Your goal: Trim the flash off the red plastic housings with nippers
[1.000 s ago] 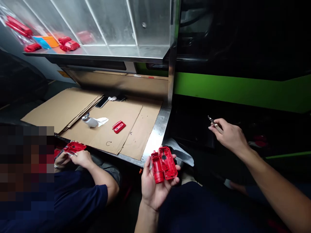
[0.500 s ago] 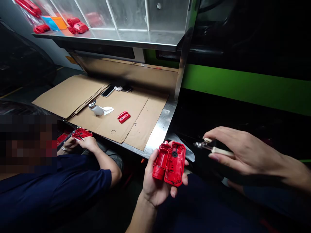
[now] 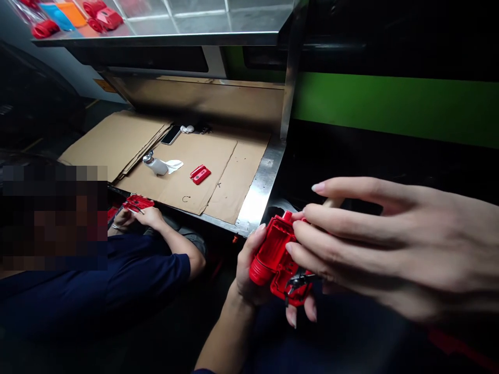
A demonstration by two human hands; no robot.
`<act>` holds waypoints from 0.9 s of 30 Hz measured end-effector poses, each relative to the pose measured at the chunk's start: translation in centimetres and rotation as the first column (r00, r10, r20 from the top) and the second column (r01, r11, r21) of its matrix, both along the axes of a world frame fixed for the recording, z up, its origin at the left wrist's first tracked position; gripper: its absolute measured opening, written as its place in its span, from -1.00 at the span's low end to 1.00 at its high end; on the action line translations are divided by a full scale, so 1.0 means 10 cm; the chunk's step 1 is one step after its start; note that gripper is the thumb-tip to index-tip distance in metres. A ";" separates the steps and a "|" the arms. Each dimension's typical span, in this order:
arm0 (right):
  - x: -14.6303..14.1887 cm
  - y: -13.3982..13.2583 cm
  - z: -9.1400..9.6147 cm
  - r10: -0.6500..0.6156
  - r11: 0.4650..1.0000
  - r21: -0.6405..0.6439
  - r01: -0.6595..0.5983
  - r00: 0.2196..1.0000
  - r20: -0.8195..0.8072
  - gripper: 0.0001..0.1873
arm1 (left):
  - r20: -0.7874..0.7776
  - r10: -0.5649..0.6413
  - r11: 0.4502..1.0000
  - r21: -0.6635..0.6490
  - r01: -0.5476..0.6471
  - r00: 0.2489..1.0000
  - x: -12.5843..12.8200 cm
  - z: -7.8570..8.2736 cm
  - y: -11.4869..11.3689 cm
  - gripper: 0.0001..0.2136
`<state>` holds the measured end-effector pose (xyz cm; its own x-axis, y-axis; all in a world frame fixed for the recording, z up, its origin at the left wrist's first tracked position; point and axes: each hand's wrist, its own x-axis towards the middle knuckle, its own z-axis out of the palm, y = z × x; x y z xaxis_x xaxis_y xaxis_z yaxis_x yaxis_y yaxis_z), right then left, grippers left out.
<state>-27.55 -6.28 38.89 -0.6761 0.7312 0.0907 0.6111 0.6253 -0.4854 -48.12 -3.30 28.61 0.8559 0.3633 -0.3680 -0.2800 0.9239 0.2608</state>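
My left hand [image 3: 249, 270] cradles a red plastic housing [image 3: 275, 254] in front of my lap, below the steel table edge. My right hand [image 3: 374, 249] is closed round small cutting pliers [image 3: 298, 282] with a pale handle. The plier tips touch the lower right edge of the housing. My right fingers lie across the top of the part and hide much of it.
A steel table [image 3: 257, 195] covered with cardboard sheets [image 3: 187, 166] holds a small red part [image 3: 200, 174], a white bottle [image 3: 156, 165] and a phone [image 3: 170, 135]. A co-worker's hands [image 3: 146, 214] on the left hold another red housing [image 3: 137, 202]. The shelf above carries red parts [image 3: 102, 15].
My right hand has come in from the right with the pliers and now covers the red housing, tips against it. The left hand tilted the housing slightly.
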 end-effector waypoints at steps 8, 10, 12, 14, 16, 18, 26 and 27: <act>-0.08 0.00 -0.03 -0.023 1.000 -0.021 0.021 0.994 -0.104 -0.74 | 0.129 -0.230 0.972 0.077 0.222 0.964 -0.04 -0.08 -0.01 -0.23; -0.09 0.00 -0.03 0.002 1.000 0.006 -0.002 0.998 -0.069 -0.75 | 0.153 -0.224 0.974 0.065 0.216 0.963 -0.03 -0.07 -0.01 -0.24; -0.09 0.00 -0.02 0.001 1.000 -0.002 -0.001 0.998 -0.059 -0.74 | 0.167 -0.223 0.974 0.069 0.214 0.960 -0.03 -0.07 -0.02 -0.25; -0.07 -0.01 -0.01 -0.019 0.999 -0.032 0.017 0.997 -0.077 -0.72 | 0.175 -0.235 0.971 0.075 0.225 0.956 -0.02 -0.08 -0.03 -0.24; -0.04 -0.02 -0.01 -0.028 0.998 -0.056 0.023 0.995 -0.093 -0.72 | 0.180 -0.240 0.970 0.073 0.230 0.954 -0.01 -0.08 -0.05 -0.24; -0.02 -0.04 -0.01 -0.017 0.998 -0.058 0.011 0.995 -0.101 -0.74 | 0.172 -0.238 0.971 0.067 0.230 0.956 -0.01 -0.08 -0.05 -0.24; -0.05 -0.06 -0.02 0.110 0.975 0.185 -0.123 0.991 0.077 -0.72 | 0.338 -0.291 0.952 0.014 0.305 0.895 0.02 -0.22 -0.07 -0.32; -0.06 -0.06 -0.02 0.123 0.963 0.234 -0.135 0.990 0.067 -0.73 | 0.389 -0.302 0.948 0.024 0.318 0.870 0.02 -0.26 -0.06 -0.33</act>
<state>-28.20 -6.91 38.71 -0.7716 0.5991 0.2138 0.5380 0.7940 -0.2831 -47.88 -3.93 26.04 0.9988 0.0482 0.0034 -0.0482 0.9870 0.1534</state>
